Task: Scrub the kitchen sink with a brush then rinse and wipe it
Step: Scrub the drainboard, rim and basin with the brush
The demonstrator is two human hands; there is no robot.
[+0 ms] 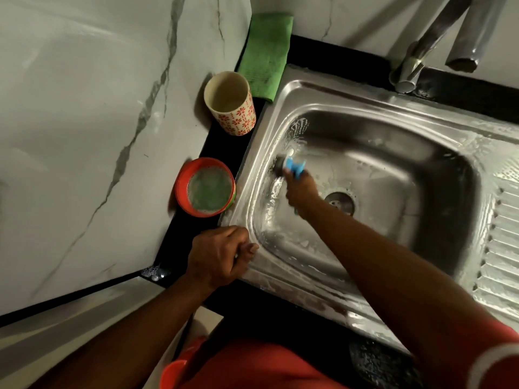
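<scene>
Sink (351, 101) (soapy): right hand (302, 190) grips brush (292, 164)

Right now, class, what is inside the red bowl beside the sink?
The red bowl holds cloudy, greenish, foamy liquid. That liquid hides the bowl's bottom and anything sunk in it.

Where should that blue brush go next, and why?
Probably a short stroke toward the person along the left wall of the sink. The right hand presses the brush against that wall, foam streaks the stretch beyond the bristles, and the nearer stretch looks only thinly sudsed.
</scene>
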